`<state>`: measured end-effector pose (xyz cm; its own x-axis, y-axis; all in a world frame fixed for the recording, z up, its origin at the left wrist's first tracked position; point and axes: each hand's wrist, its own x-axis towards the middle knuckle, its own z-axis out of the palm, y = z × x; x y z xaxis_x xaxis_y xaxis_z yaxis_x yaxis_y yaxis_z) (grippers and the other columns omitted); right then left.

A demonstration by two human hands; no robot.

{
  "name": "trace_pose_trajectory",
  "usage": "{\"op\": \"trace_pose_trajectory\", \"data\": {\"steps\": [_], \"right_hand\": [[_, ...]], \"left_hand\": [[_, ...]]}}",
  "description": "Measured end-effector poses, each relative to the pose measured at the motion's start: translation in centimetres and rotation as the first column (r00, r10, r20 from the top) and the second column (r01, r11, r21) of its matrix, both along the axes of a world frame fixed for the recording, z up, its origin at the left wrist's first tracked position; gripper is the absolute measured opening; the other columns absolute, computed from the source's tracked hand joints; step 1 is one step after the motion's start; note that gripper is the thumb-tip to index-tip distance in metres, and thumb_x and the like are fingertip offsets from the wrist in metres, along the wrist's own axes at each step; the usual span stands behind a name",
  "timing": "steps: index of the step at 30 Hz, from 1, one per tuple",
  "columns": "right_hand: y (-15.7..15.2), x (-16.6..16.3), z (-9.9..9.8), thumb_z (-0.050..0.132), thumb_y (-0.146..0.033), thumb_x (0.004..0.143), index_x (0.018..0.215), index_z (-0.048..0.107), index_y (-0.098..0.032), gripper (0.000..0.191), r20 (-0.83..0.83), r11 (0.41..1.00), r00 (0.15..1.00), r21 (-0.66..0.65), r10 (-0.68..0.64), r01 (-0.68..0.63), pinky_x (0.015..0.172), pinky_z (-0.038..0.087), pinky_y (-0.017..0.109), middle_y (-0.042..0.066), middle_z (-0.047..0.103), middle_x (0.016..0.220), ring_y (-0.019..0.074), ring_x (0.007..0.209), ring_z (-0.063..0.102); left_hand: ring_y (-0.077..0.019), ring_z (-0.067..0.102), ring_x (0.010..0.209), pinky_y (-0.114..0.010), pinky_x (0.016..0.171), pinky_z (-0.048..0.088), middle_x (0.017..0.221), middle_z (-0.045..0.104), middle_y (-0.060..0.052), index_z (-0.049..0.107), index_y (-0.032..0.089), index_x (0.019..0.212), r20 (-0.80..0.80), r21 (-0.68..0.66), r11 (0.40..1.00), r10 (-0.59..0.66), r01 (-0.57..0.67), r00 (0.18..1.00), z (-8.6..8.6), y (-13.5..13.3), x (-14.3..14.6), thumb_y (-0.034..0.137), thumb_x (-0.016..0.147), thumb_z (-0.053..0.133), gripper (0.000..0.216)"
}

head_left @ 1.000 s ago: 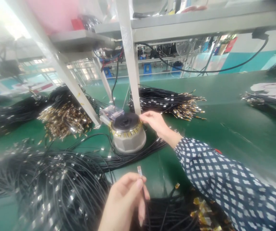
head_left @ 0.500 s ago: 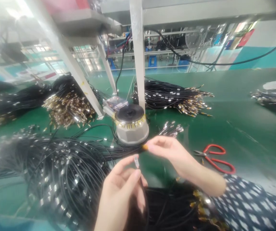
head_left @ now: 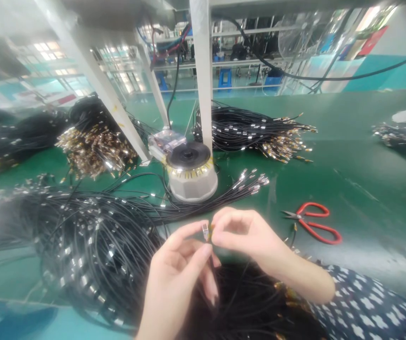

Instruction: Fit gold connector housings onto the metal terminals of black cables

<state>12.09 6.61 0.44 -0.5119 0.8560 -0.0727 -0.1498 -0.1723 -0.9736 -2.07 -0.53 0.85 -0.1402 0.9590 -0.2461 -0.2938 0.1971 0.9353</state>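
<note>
My left hand [head_left: 185, 264] holds a cable end upright between thumb and fingers. Its small silver metal connector [head_left: 205, 230] sticks up at the fingertips, and the black cable runs down behind the hand. Close against the connector's right side, my right hand [head_left: 245, 231] pinches a small yellow piece of tape [head_left: 211, 227], mostly hidden by the fingertips. Behind both hands stands a round, pale tape dispenser [head_left: 193, 182] with a black top and short yellow strips around its rim.
Red-handled scissors [head_left: 318, 224] lie open at the right. A large heap of black cables [head_left: 93, 255] spreads over the left, with another bundle [head_left: 238, 130] behind the dispenser and more cables under my hands. White frame posts [head_left: 203, 75] rise from the green table [head_left: 359, 156].
My right hand has come from near the dispenser down to the connector, bringing the yellow tape against it. The left hand keeps its hold on the cable. The view has tilted slightly downward.
</note>
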Motion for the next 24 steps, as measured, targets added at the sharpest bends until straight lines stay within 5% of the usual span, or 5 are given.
{"op": "trace_pose_trajectory", "data": {"steps": [24], "right_hand": [[-1.3, -0.6, 0.2, 0.074, -0.033, 0.073, 0.065, 0.062, -0.018, 0.021, 0.058, 0.993, 0.991, 0.009, -0.120, 0.120, 0.066, 0.047, 0.031, 0.002, 0.061, 0.073, 0.0150, 0.066, 0.056]], "left_hand": [[-0.0129, 0.057, 0.034, -0.021, 0.032, 0.045, 0.060, 0.067, 0.000, 0.061, 0.018, 0.108, -0.032, 0.015, 1.000, 0.013, -0.012, 0.999, 0.1, -0.2, 0.3, 0.027, 0.080, 0.070, 0.031]]}}
